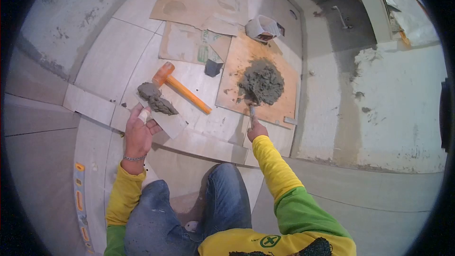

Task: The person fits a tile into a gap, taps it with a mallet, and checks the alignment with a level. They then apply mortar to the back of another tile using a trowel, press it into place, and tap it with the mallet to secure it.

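My left hand (141, 125) grips a pale rectangular tile piece (169, 124) by its near left side. Lumps of wet grey mortar (156, 99) lie along the tile's far edge. With my right hand (256, 129) I hold a trowel (252, 110) by its handle. The trowel's blade is at the near edge of a mortar heap (263, 81), partly hidden in it. Under the heap lies a wooden board (232, 78). Between my hands, a rubber mallet (182, 90) with an orange head and wooden handle rests on the floor tiles.
A white bucket (262, 28) stands at the board's far edge. Flattened cardboard (199, 0) covers the floor beyond, with a dark scrap (213, 68) nearer. A low tiled step edge (204, 144) runs before my knees. At left lies a spirit level (81, 204); a rough wall (369, 109) rises right.
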{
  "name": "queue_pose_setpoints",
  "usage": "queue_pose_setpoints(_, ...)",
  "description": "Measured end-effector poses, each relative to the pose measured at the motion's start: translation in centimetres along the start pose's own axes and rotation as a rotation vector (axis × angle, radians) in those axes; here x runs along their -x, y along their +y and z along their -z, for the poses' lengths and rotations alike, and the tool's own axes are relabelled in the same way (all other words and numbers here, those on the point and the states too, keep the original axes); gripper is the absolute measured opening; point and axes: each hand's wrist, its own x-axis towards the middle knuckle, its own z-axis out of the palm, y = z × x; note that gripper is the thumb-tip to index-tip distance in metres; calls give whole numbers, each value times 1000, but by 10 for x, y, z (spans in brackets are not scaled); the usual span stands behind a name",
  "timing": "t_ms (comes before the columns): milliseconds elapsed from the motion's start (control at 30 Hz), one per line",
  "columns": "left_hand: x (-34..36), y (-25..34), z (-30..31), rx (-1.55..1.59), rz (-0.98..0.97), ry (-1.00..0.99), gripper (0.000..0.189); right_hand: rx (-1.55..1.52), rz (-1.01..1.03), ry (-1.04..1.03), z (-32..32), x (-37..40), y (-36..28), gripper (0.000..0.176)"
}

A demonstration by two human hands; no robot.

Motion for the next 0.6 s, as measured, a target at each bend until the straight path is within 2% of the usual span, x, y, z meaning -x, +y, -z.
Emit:
queue_pose_setpoints(33, 0, 0, 0, -6, 6, 0, 40, 9, 88, 79, -6, -6, 8, 65)
queue_pose_setpoints(67, 0, 0, 1, -13, 9, 0, 40, 10, 88, 83, 3, -3, 9, 65)
queue_pose_setpoints(100, 0, 0, 2, -10, 7, -3, 40, -305, -3, -45, 21, 5, 10, 61)
queue_pose_setpoints(167, -1, 0, 3, 33, 1, 2, 26, -928, -191, -308, 55, 22, 10, 54)
queue_pose_setpoints(267, -1, -2, 8, 54, 7, 11, 27, -1003, -160, -256, 68, 25, 17, 48)
queue_pose_setpoints(300, -1, -3, 12, 52, 7, 12, 27, -1036, -151, -237, 67, 21, 19, 35)
queue_pose_setpoints(333, -2, -4, 17, 38, 2, -15, 28, -1040, -152, -237, 65, 16, 18, 35)
queue_pose_setpoints(400, -1, -2, 16, 24, -2, -44, 29, -1011, -194, -287, 69, 7, 7, 22)
queue_pose_setpoints(433, 0, -2, 13, 29, 5, -21, 30, -1012, -191, -289, 71, 2, 2, 22)
queue_pose_setpoints(500, 4, 3, 7, 33, 7, 13, 31, -815, -150, -325, 72, -10, -10, 23)
queue_pose_setpoints(600, 6, 5, 5, 7, 29, 24, 33, -894, -193, -403, 87, -15, -10, 21)
